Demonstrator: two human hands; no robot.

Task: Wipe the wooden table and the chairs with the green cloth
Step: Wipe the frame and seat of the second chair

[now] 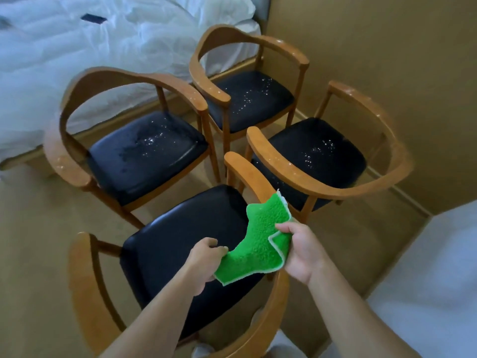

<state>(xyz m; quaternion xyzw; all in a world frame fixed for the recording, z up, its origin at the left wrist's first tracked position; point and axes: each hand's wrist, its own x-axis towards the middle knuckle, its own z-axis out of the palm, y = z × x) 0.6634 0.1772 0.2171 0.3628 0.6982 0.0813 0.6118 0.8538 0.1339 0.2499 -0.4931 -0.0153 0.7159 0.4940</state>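
Observation:
Both hands hold the green cloth stretched in the air above the nearest chair. My left hand pinches its lower left edge and my right hand grips its folded right corner. That chair has a curved wooden frame and a black seat that looks dry. Beyond it stand a left chair, a back chair and a right chair, each with droplets on the black seat and wet patches on the wooden arms. No wooden table is in view.
A bed with rumpled white bedding fills the upper left, with a dark object lying on it. A tan wall closes the right side. White bedding reaches in at the lower right. Beige floor lies to the left.

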